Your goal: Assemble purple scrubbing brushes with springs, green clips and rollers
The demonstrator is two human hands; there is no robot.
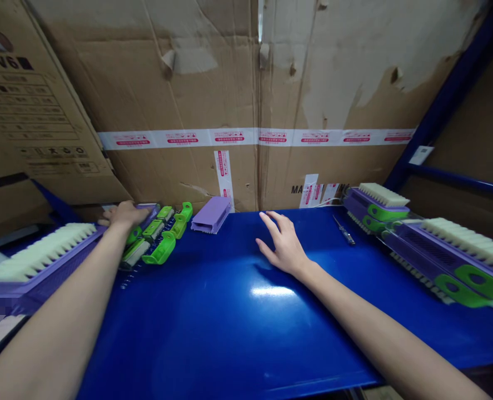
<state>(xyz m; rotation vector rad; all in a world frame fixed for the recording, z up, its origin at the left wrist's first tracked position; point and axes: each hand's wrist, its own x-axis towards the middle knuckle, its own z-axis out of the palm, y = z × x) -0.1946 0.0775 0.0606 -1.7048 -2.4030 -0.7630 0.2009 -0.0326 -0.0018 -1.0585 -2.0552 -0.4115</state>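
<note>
My left hand (123, 215) reaches to the far left of the blue table (229, 311) and rests on the end of a purple brush part, fingers curled over it, beside a row of green and white pieces (157, 239). My right hand (282, 244) lies flat on the table's middle with its fingers spread and holds nothing. A loose purple ribbed piece (212, 215) sits at the back between the two hands.
Purple brushes with white bristles lie stacked at the left (38, 253) and at the right (450, 250), some with green handles. A small screwdriver (344, 230) lies right of my right hand. Large taped cardboard boxes (254, 111) wall off the back.
</note>
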